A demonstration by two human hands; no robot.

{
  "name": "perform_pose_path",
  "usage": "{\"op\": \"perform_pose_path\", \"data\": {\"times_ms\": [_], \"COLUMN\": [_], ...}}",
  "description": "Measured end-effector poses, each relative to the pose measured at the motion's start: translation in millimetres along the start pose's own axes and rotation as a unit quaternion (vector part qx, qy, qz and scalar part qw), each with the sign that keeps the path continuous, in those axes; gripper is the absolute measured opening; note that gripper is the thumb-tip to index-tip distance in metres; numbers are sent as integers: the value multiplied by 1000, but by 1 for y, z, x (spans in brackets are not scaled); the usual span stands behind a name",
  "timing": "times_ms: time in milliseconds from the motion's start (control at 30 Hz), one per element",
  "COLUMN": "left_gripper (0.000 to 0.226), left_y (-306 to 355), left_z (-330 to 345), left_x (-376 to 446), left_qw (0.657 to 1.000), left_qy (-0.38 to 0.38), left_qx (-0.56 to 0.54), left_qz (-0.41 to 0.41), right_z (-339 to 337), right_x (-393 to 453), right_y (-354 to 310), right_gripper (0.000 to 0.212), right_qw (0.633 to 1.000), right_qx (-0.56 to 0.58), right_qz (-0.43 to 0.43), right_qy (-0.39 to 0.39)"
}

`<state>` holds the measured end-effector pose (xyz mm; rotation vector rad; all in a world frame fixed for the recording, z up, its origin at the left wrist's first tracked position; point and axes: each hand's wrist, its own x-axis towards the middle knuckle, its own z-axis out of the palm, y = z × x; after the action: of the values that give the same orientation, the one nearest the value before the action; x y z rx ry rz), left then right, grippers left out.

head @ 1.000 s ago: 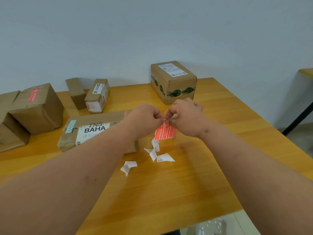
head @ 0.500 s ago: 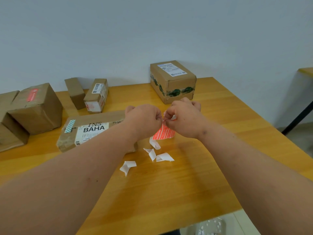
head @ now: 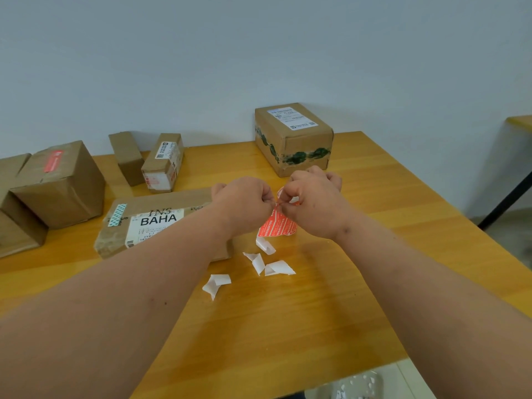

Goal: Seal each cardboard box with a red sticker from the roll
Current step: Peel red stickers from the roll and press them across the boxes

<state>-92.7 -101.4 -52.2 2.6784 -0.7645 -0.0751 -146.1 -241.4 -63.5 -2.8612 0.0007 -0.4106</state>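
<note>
Above the middle of the wooden table (head: pixel 302 318), my left hand (head: pixel 244 203) and my right hand (head: pixel 313 197) meet, both pinching the top edge of a red sticker strip (head: pixel 276 226) that hangs down between them. A white backing tail (head: pixel 264 245) curls below the strip. A flat cardboard box labelled BAHA (head: pixel 149 220) lies just left, partly under my left forearm. A larger box with a red sticker on top (head: pixel 57 185) stands at far left. A box with green-printed tape (head: pixel 293 139) stands behind my hands.
Several crumpled white backing scraps (head: pixel 259 263) lie on the table below my hands. Two small boxes (head: pixel 149 162) stand at the back left near the wall. More brown boxes (head: pixel 14 220) sit at the left edge. A dark table leg (head: pixel 506 197) is at right.
Both hands have risen slightly, lifting the red strip with them. The grip and the boxes are unchanged.
</note>
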Motion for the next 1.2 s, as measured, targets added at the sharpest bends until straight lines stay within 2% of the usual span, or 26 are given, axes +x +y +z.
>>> {"op": "perform_pose_path", "data": {"times_ms": [667, 833, 1100, 1200], "left_gripper": [20, 25, 21, 17], "left_y": [-2, -6, -2, -2], "left_z": [-3, -6, -12, -12], "left_x": [3, 4, 4, 3], "left_qw": [999, 999, 1000, 1000], "left_qy": [1, -5, 3, 3], "left_qx": [-46, -36, -20, -15], "left_qz": [-3, 7, 11, 5], "right_z": [-3, -4, -5, -6], "right_x": [-1, 0, 3, 5], "right_y": [0, 3, 4, 4], "right_gripper": [16, 7, 34, 20], "right_qw": [999, 1000, 998, 999], "right_qx": [41, 29, 46, 24], "right_qz": [6, 12, 31, 32], "right_qy": [8, -1, 0, -14]}}
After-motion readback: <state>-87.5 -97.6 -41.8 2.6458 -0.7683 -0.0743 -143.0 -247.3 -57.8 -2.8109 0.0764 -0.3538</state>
